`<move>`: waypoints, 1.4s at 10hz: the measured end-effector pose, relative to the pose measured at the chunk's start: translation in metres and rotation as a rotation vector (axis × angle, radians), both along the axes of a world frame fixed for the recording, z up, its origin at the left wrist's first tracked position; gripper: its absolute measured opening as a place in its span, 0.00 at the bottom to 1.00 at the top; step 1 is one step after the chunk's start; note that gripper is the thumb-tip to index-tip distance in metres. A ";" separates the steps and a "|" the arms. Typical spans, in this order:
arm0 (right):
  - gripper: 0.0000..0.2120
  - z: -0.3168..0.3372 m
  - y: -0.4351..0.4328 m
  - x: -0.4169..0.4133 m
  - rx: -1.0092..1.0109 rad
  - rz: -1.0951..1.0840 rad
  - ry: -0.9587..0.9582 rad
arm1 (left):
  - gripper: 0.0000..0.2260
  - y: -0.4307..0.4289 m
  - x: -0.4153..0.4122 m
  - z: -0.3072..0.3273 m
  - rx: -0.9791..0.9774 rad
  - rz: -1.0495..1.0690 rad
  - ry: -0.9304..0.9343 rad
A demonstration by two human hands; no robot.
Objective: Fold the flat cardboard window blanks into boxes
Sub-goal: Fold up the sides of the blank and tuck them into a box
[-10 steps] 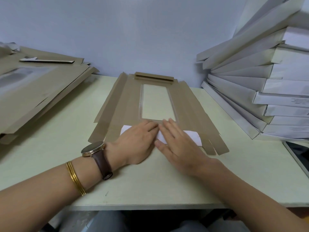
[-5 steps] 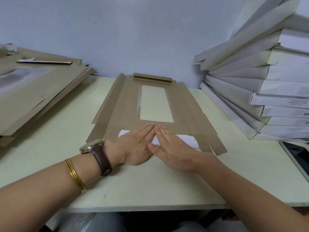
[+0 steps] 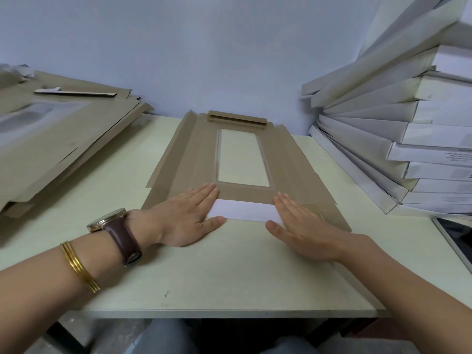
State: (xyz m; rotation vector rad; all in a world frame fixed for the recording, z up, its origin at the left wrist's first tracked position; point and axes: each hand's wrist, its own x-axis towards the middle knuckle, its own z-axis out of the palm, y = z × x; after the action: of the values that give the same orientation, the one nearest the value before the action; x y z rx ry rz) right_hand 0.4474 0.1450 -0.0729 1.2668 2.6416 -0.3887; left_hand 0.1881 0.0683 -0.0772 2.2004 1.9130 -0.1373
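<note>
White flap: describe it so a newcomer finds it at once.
Centred on the cream table, a brown window blank lies flat. Its near flap, folded over between the left hand and right hand, is the only white strip on brown card.

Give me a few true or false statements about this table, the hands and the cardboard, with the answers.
1. The left hand and the right hand lie flat, fingers straight, on the ends of the near flap. True.
2. That flap shows its brown side. False: it is folded over, white side up.
3. The stack of white boxes stands on the person's left. False: it is on the right; the pile of brown blanks is on the left.
4. A watch sits on the left wrist. True.
</note>
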 end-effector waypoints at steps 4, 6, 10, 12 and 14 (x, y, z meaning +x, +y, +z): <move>0.49 -0.001 0.003 0.016 0.049 -0.025 -0.037 | 0.36 -0.001 -0.012 -0.004 0.015 0.018 0.037; 0.52 -0.002 0.003 0.024 0.078 -0.068 -0.048 | 0.40 -0.007 -0.016 -0.001 0.017 0.057 0.071; 0.44 0.000 0.002 0.033 0.127 -0.141 0.063 | 0.34 -0.021 -0.026 0.001 0.264 0.129 -0.050; 0.16 0.004 0.005 0.024 0.330 -0.153 0.138 | 0.18 -0.012 -0.019 0.015 0.511 0.211 -0.120; 0.23 0.000 0.004 0.020 0.446 -0.176 0.243 | 0.13 -0.014 -0.007 0.019 0.630 -0.114 -0.121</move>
State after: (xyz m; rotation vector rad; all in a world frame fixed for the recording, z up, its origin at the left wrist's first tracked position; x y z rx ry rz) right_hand 0.4677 0.1487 -0.0732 1.6842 2.9384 0.0362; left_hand 0.1814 0.0539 -0.0586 2.6141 1.9458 0.6527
